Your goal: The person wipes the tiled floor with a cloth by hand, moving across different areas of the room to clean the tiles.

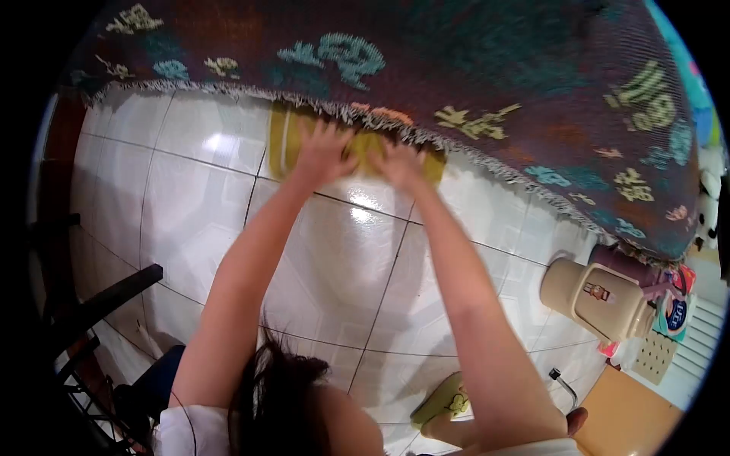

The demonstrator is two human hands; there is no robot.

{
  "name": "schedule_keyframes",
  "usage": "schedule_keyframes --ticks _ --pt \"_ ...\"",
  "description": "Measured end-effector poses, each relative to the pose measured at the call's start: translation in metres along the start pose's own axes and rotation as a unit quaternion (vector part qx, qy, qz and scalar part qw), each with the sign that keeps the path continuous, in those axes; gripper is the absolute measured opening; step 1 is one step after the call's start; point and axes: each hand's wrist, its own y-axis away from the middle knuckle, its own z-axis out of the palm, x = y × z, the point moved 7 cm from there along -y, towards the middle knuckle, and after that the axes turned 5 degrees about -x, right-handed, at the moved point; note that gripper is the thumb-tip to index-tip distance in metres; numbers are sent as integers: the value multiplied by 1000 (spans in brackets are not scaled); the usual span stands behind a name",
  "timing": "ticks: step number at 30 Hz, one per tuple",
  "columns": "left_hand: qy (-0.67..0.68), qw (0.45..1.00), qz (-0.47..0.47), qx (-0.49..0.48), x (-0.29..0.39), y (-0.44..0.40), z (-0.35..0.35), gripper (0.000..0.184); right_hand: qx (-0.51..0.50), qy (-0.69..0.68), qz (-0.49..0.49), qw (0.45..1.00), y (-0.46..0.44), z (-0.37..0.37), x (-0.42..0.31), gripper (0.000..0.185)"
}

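Note:
A yellow cloth (281, 144) with a pale stripe lies on the white tiled floor, its far edge under the fringe of a dark patterned cover (426, 61). My left hand (325, 152) rests on the cloth left of its middle, fingers spread and pointing toward the fringe. To the right, my right hand (397, 161) also lies on the cloth with its fingers apart, slightly blurred. Neither hand is closed round anything. Part of the cloth is hidden beneath the hands and the cover.
A beige bin (589, 296) with a handle stands on the floor at the right, beside colourful packages (675, 315). Black metal legs (106, 304) are at the left. A green slipper (441, 403) is on a foot near the bottom.

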Motion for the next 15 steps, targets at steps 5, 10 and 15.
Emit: schedule_keyframes --ticks 5,10,15 --pt "41 997 25 63 -17 -83 -22 76 103 -7 14 995 -95 -70 14 72" --pt "51 997 29 59 -10 -89 -34 73 188 31 10 982 -106 -51 16 71" --pt "6 999 29 27 -16 -33 -13 68 129 -23 15 991 -21 -3 -9 62"
